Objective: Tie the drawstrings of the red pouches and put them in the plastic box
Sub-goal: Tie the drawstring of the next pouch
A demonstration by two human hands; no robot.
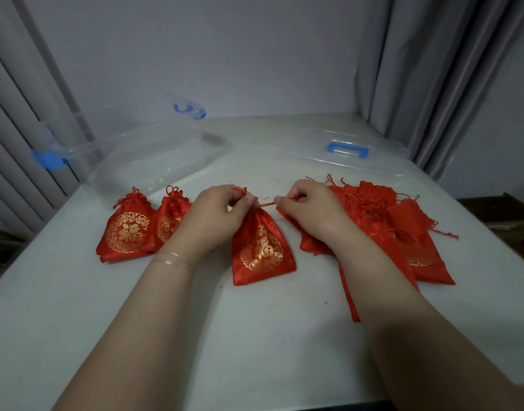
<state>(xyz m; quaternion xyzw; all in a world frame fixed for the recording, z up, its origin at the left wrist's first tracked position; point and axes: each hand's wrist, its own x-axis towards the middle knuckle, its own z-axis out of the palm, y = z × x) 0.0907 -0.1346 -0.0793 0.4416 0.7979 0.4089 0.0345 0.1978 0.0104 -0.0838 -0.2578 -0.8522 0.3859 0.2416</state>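
Both bare forearms reached forward from the near edge, angling in toward each other. The left hand (217, 212) had its fingers curled, thumb and fingertips pinching a cord (266, 204) above a pouch (260, 247). The right hand (309, 207) was curled likewise, pinching the cord's other end, knuckles up, the two hands close but apart.

The red pouches (262, 247) are glossy satin-like cloth with shiny gold embroidery and thin red cord drawstrings (266, 204). The plastic box (154, 155) and its lid (348, 152) are clear, smooth plastic with blue plastic fittings. The counter (255, 336) looks pale, matt and smooth.
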